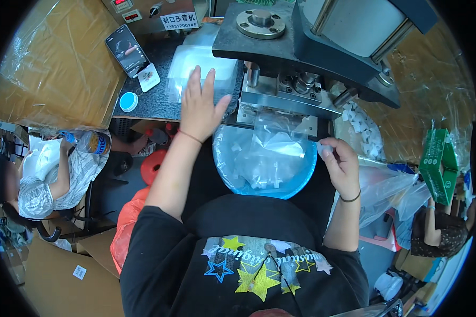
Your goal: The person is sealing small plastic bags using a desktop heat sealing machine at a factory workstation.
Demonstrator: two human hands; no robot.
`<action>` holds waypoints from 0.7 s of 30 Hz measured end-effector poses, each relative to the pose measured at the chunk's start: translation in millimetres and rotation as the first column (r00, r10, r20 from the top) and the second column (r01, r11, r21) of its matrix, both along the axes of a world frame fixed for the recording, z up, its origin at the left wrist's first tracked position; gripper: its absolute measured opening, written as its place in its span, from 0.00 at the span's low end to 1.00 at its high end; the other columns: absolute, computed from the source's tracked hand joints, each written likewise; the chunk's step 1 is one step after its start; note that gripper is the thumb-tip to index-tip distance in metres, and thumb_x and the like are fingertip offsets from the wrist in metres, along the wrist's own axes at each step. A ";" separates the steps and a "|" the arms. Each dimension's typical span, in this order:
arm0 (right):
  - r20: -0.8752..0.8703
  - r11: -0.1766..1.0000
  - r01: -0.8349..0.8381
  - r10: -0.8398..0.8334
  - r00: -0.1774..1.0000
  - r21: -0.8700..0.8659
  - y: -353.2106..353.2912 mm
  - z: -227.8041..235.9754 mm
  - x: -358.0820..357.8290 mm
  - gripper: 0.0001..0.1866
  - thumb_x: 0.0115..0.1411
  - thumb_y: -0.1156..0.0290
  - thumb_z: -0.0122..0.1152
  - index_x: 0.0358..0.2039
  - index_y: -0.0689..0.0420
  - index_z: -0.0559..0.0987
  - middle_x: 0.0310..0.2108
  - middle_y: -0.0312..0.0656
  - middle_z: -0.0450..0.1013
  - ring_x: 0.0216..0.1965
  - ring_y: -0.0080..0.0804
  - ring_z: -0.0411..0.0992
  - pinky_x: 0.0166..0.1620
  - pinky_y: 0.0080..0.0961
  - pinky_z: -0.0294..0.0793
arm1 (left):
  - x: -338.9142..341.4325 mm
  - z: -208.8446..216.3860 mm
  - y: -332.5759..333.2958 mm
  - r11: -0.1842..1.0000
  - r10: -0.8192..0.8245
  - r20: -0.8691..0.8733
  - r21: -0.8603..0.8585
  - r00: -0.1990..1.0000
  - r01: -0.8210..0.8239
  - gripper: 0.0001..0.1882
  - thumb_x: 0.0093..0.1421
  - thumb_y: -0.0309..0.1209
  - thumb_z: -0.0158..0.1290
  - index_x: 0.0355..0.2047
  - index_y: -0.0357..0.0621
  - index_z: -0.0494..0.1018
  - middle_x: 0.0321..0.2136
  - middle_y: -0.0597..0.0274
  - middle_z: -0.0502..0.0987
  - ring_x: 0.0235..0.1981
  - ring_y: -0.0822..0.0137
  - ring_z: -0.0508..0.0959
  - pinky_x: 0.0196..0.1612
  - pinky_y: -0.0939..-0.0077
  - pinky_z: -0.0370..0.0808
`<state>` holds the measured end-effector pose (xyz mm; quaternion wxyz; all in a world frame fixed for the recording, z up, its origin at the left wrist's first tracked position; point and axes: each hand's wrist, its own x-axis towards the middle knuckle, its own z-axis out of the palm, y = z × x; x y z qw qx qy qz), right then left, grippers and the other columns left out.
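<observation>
Left hand [200,103] was over the stack of clear plastic sheets [206,56] on the dark worktop [161,87]; fingers spread, thumb well out, nothing gripped. Couldn't tell from overhead whether the fingertips pressed on the top sheet or hovered just above it. Right hand [344,168] was beside the right rim of the blue basin [286,195], thumb and forefinger pinched together on a small translucent piece [325,150], the grip looking small and near the piece's edge.

A clear plastic sheet [280,138] jutted from the front of the press [260,48] out over the basin, with loose offcuts [267,177] lying below it.

Risks, as judged: the sheets looked thin and slick, so static or a flat-fingered drag could bring up two at once or skew the stack. The pinched piece could slip and land outside the basin, since the right hand was at the rim rather than over the middle. The jutting sheet had no hand on it; a knock could shift it crooked or drop it among the offcuts. The basin seemed to rest on the lap, so a leg shift could tip it. Worst case: fingers reaching under the press if it came down.
</observation>
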<state>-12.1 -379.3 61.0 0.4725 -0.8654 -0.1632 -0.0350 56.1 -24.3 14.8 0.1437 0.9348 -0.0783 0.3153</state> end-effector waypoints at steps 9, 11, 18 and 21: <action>0.142 0.999 -0.027 0.031 0.989 -0.032 21.4 -6.3 3.2 0.06 0.64 0.73 0.55 0.35 0.63 0.78 0.29 0.43 0.74 0.29 0.35 0.72 0.35 0.29 0.71 | -66.4 -13.1 13.2 0.779 -0.329 -0.208 -0.611 0.921 0.140 0.09 0.62 0.26 0.55 0.42 0.37 0.77 0.30 0.57 0.80 0.33 0.60 0.81 0.39 0.73 0.76; 0.254 0.969 -0.211 0.238 0.937 -0.129 35.5 -8.0 6.7 0.07 0.63 0.73 0.56 0.35 0.63 0.78 0.29 0.46 0.73 0.31 0.42 0.72 0.38 0.34 0.71 | -75.8 -8.3 2.8 0.700 -0.439 -0.302 -0.706 0.846 0.112 0.07 0.63 0.25 0.55 0.40 0.36 0.77 0.30 0.61 0.80 0.33 0.68 0.79 0.39 0.76 0.75; 0.193 0.980 -0.106 0.073 0.979 0.169 70.7 25.7 16.1 0.06 0.62 0.72 0.63 0.36 0.62 0.79 0.31 0.42 0.76 0.30 0.31 0.72 0.36 0.25 0.72 | -92.0 1.5 -57.2 0.538 -0.680 -0.343 -0.834 0.648 0.123 0.05 0.62 0.25 0.57 0.35 0.36 0.79 0.26 0.68 0.80 0.27 0.80 0.76 0.33 0.83 0.73; 0.280 0.976 -0.210 0.218 0.935 -0.056 66.5 23.1 21.9 0.07 0.62 0.71 0.62 0.35 0.62 0.79 0.31 0.43 0.76 0.30 0.34 0.73 0.36 0.27 0.73 | -96.1 -8.0 -69.3 0.314 -0.868 -0.315 -0.947 0.385 -0.066 0.12 0.69 0.32 0.52 0.41 0.34 0.77 0.35 0.60 0.82 0.36 0.73 0.80 0.44 0.76 0.78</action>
